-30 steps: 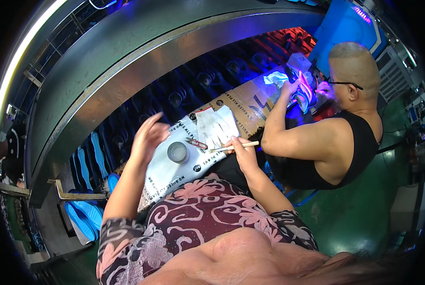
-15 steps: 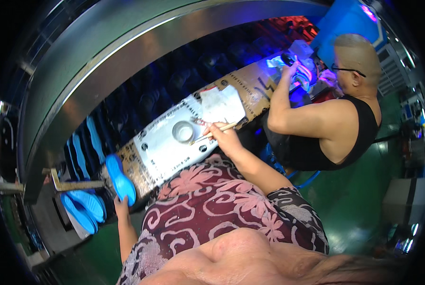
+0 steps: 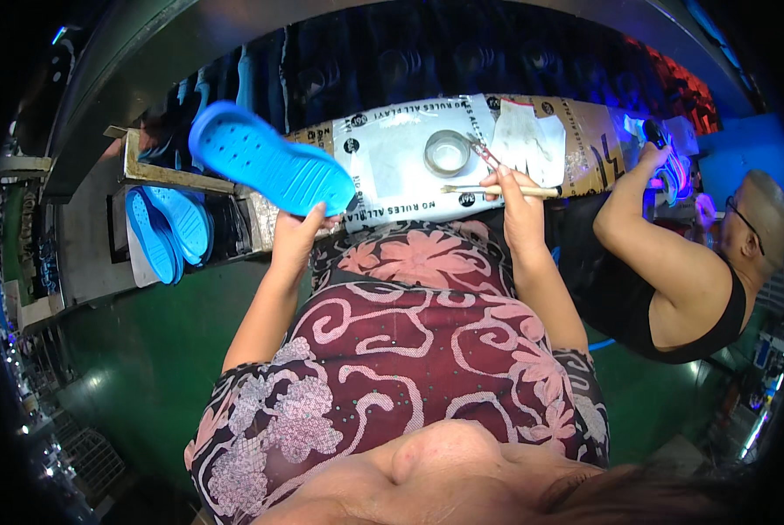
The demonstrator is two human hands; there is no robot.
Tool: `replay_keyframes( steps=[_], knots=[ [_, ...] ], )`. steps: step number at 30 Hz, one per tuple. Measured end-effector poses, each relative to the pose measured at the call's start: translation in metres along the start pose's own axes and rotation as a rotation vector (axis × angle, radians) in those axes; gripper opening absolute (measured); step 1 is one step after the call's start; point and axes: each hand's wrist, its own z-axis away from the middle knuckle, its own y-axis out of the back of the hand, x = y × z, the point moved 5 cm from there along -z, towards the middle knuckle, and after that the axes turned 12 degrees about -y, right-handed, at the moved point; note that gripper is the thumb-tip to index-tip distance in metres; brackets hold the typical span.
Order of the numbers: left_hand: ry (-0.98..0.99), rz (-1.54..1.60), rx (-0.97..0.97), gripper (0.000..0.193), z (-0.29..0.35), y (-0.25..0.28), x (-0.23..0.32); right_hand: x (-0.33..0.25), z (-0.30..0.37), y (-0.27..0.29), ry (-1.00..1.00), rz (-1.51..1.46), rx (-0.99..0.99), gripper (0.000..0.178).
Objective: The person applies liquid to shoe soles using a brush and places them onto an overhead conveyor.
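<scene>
My left hand (image 3: 299, 233) grips one end of a blue shoe sole (image 3: 274, 171), thumb on top. The sole is raised and tilted, showing small holes at its far end and grooves toward my hand. My right hand (image 3: 522, 215) is closed round a wooden-handled brush (image 3: 478, 190), bristles pointing left. A thin red item (image 3: 485, 156) lies close to those fingers; whether they touch it, I cannot tell. Beyond the brush, a round cup (image 3: 449, 154) stands on the white printed sheet (image 3: 383, 179).
More blue soles (image 3: 168, 229) lie stacked at the left, beside a worn metal bracket (image 3: 168, 164). A crumpled white cloth (image 3: 529, 136) rests right of the cup. Dark conveyor slats (image 3: 365, 74) run behind the bench. A co-worker (image 3: 694, 276) sits close on the right, working under violet light.
My left hand has lifted the blue sole from the bench's left end and brought it inward. The view has turned, and the brush now lies more level in my right hand.
</scene>
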Motion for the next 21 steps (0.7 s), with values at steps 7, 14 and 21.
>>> replay_keyframes(
  steps=[7, 14, 21],
  knots=[
    [-0.131, -0.126, -0.020, 0.032, -0.015, -0.051, 0.039, -0.047, 0.010, -0.044, 0.411, 0.266, -0.178, 0.027],
    [-0.292, -0.141, -0.045, 0.028, -0.010, -0.077, 0.049, -0.047, 0.021, -0.056, 0.653, 0.379, -0.163, 0.025],
    [-0.360, -0.162, -0.083, 0.028, -0.009, -0.078, 0.049, -0.043, 0.020, -0.056, 0.623, 0.455, -0.153, 0.025]
  ],
)
